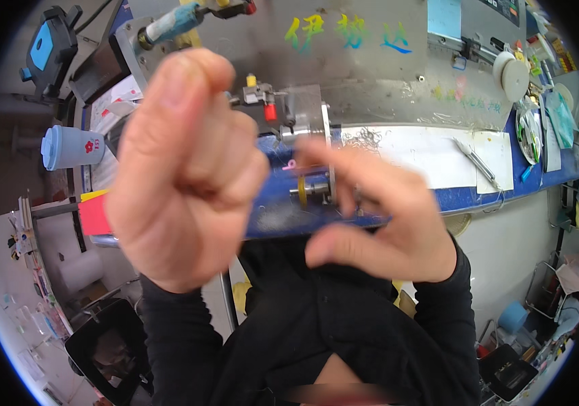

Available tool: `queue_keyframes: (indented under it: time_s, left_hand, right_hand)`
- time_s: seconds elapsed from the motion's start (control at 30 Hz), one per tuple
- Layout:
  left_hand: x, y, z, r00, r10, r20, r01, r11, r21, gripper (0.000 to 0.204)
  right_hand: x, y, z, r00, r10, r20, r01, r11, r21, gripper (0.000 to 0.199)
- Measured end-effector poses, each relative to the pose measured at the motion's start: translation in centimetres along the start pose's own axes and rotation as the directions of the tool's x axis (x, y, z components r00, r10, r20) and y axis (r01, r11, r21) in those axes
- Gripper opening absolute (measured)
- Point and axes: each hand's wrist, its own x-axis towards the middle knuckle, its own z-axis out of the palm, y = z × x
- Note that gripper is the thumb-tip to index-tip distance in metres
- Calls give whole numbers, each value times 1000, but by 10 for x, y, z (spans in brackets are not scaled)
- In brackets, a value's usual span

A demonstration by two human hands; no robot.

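My left hand (184, 169) is raised close to the head camera, its fingers curled and the thumb pressed against them. Whatever it may pinch is hidden. My right hand (384, 213) hangs lower, over the front of the bench, slightly smeared by motion, its thumb and fingers apart with nothing seen between them. Behind its fingertips is a small lathe-like machine with a metal shaft bearing a yellow ring (302, 190). Just beside that lies a small pink loop-shaped piece (291, 164). A red knob (270, 111) and a yellow knob (251, 80) sit on the fixture above.
White paper (432, 152) with tangled dark shavings (365, 138) covers the blue bench top (452, 198). A slim metal hand tool (477, 161) lies on it. A light blue lidded cup (73, 147) stands at the left, and a grey metal panel (249, 37) rises behind.
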Motion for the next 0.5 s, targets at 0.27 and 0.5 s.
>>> queue_keyframes:
  time_s: [0.27, 0.5]
  left_hand:
    - [-77, -95, 13, 934, -5, -356, 76, 980, 185, 10]
    - [-108, -171, -4, 948, 266, -174, 120, 205, 971, 13]
  right_hand:
    - [-133, -3, -44, 906, 380, -187, -149, 699, 700, 30]
    - [-170, 41, -34, 759, 197, -621, -466, 830, -307, 20]
